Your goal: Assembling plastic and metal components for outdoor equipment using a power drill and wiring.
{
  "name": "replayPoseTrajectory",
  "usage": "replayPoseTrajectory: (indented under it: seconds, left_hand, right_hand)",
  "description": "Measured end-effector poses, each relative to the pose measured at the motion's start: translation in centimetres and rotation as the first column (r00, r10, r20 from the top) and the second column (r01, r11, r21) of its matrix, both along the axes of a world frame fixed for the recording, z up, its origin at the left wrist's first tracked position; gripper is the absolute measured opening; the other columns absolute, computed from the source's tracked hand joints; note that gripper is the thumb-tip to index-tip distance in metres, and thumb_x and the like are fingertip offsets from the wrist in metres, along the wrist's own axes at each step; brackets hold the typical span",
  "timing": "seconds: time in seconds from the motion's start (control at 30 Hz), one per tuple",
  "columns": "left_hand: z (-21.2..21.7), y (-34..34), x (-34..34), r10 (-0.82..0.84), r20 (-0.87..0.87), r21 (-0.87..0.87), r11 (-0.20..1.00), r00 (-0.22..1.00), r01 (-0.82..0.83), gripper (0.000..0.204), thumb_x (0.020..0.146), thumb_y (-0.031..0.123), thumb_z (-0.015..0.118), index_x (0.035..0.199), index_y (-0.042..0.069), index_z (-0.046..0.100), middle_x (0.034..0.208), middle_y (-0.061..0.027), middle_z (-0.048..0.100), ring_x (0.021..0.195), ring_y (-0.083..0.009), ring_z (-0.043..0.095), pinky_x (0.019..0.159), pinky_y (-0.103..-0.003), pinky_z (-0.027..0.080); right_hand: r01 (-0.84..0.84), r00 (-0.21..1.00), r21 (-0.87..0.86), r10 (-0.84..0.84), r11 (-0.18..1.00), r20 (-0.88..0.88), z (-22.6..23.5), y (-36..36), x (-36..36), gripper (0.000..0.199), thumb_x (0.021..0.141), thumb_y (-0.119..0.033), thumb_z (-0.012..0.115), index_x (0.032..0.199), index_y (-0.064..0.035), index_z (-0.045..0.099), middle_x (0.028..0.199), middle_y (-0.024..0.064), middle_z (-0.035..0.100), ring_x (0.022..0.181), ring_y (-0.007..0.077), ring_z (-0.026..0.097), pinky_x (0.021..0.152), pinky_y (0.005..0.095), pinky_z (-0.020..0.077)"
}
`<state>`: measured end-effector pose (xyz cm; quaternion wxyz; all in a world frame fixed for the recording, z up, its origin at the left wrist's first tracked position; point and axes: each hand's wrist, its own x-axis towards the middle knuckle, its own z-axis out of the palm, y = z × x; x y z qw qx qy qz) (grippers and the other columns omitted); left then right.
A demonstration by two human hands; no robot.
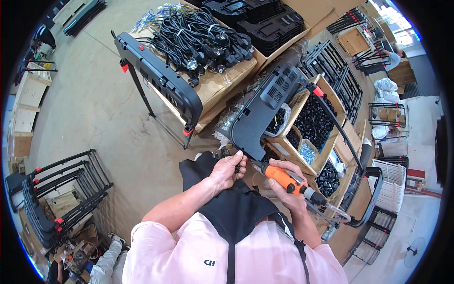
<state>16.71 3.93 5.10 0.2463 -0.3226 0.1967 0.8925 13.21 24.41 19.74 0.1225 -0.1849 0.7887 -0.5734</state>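
Right hand (283, 182) grips your orange pneumatic screwdriver (286, 179); left hand (229, 169), pinched closed, steadies the fastener under the black moulded-plastic panel (265, 111): keep the bit square.

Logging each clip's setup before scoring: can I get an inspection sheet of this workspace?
Surface: concrete floor; no bench seen, work is done at lap height.
Job's things: black plastic panel on a metal frame; orange power screwdriver.
Clutter: cardboard boxes of black small parts; stacked black trays.
Hands: left hand at the panel's lower edge; right hand grips the screwdriver.
Cables: bundled black power cords on a box; clear hose from the screwdriver.
Surroundings: frames stacked at left.
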Motion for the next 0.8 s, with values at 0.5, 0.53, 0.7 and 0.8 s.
replayPoseTrajectory:
  seconds: [0.5,0.53,0.7,0.8]
  left_hand:
    - [0.0,0.6,-0.7,0.033,0.057,0.177,0.983,0.998,-0.043,0.030,0.114,0.038,0.056,0.112,0.010,0.067,0.085,0.0025,0.062,0.071,-0.0125,0.057,0.065,-0.028,0.050]
    - [0.0,0.6,-0.8,0.030,0.047,0.174,0.984,0.998,-0.037,0.031,0.114,0.039,0.055,0.113,0.009,0.067,0.085,0.0024,0.061,0.071,-0.0126,0.057,0.066,-0.028,0.051]
    - [-0.2,0.7,-1.0,0.070,0.014,0.155,0.985,0.997,-0.071,0.037,0.116,0.040,0.050,0.118,0.007,0.066,0.087,0.0000,0.063,0.074,-0.0140,0.061,0.066,-0.029,0.051]
    - [0.4,0.6,-0.8,0.010,0.023,0.036,0.999,1.000,-0.011,0.041,0.118,0.039,0.045,0.122,0.004,0.065,0.092,-0.0039,0.068,0.079,-0.0156,0.066,0.068,-0.030,0.055]
  right_hand:
    - [0.012,1.000,0.020,-0.012,1.000,0.025,0.2,-2.5,0.3,0.046,0.091,-0.003,0.081,0.134,-0.0008,0.063,0.132,0.0170,0.072,0.132,0.0278,0.067,0.114,0.0414,0.0521]
    - [0.011,1.000,0.023,-0.011,1.000,0.025,0.1,-2.6,0.3,0.046,0.091,-0.003,0.081,0.134,-0.0008,0.063,0.132,0.0170,0.072,0.132,0.0278,0.067,0.114,0.0414,0.0521]
    - [0.049,0.998,0.068,-0.051,0.997,0.035,-0.2,-3.7,-0.2,0.046,0.092,-0.004,0.080,0.135,-0.0022,0.064,0.134,0.0166,0.071,0.127,0.0253,0.069,0.112,0.0391,0.0532]
    - [0.045,0.999,0.088,-0.048,0.995,0.027,-1.5,-4.1,-1.0,0.045,0.092,-0.005,0.080,0.135,-0.0031,0.065,0.134,0.0141,0.071,0.121,0.0222,0.070,0.107,0.0369,0.0552]
